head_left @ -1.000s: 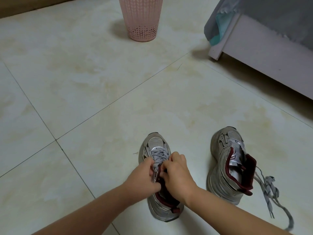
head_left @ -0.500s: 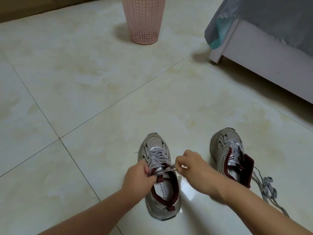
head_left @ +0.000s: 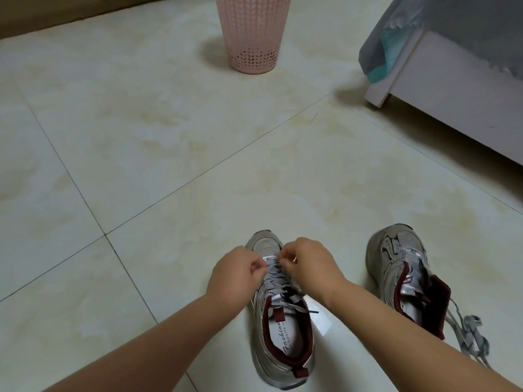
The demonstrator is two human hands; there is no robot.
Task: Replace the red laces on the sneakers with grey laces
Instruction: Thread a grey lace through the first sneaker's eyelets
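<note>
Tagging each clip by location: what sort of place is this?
Probably a room in a home, perhaps a bedroom: a tiled floor, a pink basket standing on it, and what looks like a white bed frame with grey bedding hanging over it.

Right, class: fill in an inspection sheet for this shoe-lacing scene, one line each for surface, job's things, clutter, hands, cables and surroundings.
Surface: pale tiled floor with thin grout lines.
Job's things: near sneaker threaded with grey lace, its ends loose by the tongue; far sneaker to its right, with its lace trailing onto the floor. No red laces seen.
Clutter: nothing seen.
Hands: left hand and right hand each pinch the grey lace over the near sneaker's toe end.
Cables: nothing seen.
Surroundings: pink basket at the back; white furniture on the right, draped with grey cloth.
</note>
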